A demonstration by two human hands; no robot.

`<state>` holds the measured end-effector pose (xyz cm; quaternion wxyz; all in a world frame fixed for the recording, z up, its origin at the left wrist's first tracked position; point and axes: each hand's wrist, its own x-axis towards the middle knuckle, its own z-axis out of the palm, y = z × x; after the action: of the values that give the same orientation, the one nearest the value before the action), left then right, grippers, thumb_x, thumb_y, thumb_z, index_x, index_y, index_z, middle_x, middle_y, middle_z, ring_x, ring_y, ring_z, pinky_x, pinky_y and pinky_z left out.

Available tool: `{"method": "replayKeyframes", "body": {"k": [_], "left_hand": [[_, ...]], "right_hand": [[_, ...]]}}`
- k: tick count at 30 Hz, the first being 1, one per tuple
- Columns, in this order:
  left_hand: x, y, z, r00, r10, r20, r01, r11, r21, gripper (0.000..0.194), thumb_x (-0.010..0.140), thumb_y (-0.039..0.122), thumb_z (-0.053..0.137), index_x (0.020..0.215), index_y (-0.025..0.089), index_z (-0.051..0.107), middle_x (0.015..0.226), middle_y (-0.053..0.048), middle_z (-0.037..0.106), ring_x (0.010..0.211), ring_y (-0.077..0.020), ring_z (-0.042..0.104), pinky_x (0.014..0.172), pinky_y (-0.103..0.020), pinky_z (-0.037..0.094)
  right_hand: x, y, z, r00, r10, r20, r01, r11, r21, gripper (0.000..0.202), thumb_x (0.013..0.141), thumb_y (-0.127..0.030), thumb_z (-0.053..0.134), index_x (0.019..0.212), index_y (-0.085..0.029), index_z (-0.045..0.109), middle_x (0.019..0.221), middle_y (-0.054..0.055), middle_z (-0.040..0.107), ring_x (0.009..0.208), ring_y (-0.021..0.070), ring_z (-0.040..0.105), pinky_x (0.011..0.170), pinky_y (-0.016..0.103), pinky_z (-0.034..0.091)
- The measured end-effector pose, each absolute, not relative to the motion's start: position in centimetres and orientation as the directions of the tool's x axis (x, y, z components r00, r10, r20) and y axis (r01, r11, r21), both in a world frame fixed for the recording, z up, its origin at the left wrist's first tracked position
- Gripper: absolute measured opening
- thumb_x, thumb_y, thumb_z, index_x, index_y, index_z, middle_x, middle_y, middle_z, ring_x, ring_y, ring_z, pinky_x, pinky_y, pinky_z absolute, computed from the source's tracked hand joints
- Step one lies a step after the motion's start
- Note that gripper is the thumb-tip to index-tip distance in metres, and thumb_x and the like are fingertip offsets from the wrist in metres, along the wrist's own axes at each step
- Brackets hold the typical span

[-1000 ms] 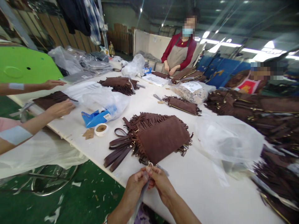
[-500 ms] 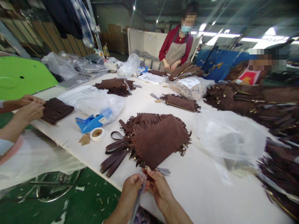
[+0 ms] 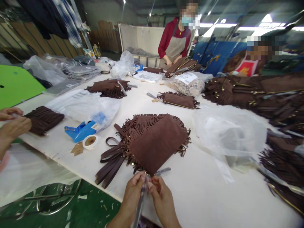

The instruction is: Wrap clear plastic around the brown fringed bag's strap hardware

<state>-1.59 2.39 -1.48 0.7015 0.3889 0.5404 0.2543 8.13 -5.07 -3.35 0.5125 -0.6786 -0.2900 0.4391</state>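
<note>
Pinching together at the near table edge, the left hand point(image 3: 133, 198) and right hand point(image 3: 161, 199) are closed on a small metal ring at the corner of one soft brown suede fringed bag point(image 3: 158, 142), which is laid flat on the white table point(image 3: 201, 190). Flat leather straps point(image 3: 111, 160) fan out leftward. Since earlier, the hands are seen lower and the co-worker's two hands point(image 3: 11, 122) farther left.

Bare forearms, no sleeves, gloves

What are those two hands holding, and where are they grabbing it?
Both the left hand and right hand pinch the near corner of the brown fringed bag.
</note>
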Motion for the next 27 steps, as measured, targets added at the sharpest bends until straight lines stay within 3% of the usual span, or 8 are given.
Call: {"method": "replayKeyframes", "body": {"k": [5,10,15,21,27], "left_hand": [[-1.7,3.1,-3.2,0.283,0.795,-0.536,0.106,0.53,0.841,0.052,0.076,0.05,0.065,0.112,0.013,0.064,0.112,-0.012,0.067,0.107,-0.0278,0.059,0.093,-0.034,0.043],[-1.6,3.5,-3.4,0.268,0.798,-0.54,0.16,0.516,0.841,0.055,0.075,0.053,0.064,0.111,0.012,0.064,0.109,-0.013,0.069,0.1,-0.0291,0.062,0.086,-0.035,0.048],[-1.8,3.5,-3.0,0.273,0.803,-0.53,0.112,0.521,0.846,0.051,0.076,0.054,0.065,0.109,0.015,0.066,0.115,-0.011,0.067,0.11,-0.0284,0.059,0.092,-0.034,0.046],[-3.2,2.3,-3.4,0.384,0.642,-0.664,0.016,0.714,0.7,0.068,0.068,0.065,0.068,0.114,0.016,0.06,0.096,-0.01,0.072,0.083,-0.0239,0.068,0.073,-0.032,0.052],[-3.5,1.4,-3.8,0.377,0.617,-0.691,-0.058,0.76,0.647,0.055,0.064,0.051,0.076,0.103,0.015,0.062,0.083,-0.007,0.072,0.07,-0.0197,0.067,0.065,-0.027,0.049]], "right_hand": [[8.5,-4.9,-3.5,0.499,0.804,-0.324,-0.019,-0.363,-0.931,0.02,0.086,-0.043,0.055,0.088,-0.024,0.061,0.082,0.003,0.069,0.074,0.0222,0.063,0.07,0.032,0.046],[8.4,-4.1,-3.5,0.48,0.809,-0.338,-0.053,-0.358,-0.932,0.018,0.084,-0.038,0.056,0.079,-0.023,0.063,0.076,0.002,0.068,0.073,0.0211,0.062,0.07,0.029,0.044],[8.4,-3.5,-2.8,0.521,0.789,-0.325,0.033,-0.399,-0.917,0.019,0.085,-0.035,0.053,0.074,-0.023,0.062,0.069,0.0,0.065,0.067,0.0192,0.06,0.063,0.027,0.041],[8.1,-2.9,-2.7,0.594,0.753,-0.282,0.084,-0.407,-0.91,0.02,0.086,-0.034,0.049,0.075,-0.023,0.06,0.069,0.0,0.066,0.066,0.0188,0.06,0.062,0.027,0.041],[7.9,-2.1,-3.3,0.609,0.75,-0.257,0.141,-0.422,-0.896,0.018,0.086,-0.034,0.049,0.074,-0.023,0.058,0.066,0.0,0.065,0.062,0.0188,0.059,0.058,0.027,0.037]]}}
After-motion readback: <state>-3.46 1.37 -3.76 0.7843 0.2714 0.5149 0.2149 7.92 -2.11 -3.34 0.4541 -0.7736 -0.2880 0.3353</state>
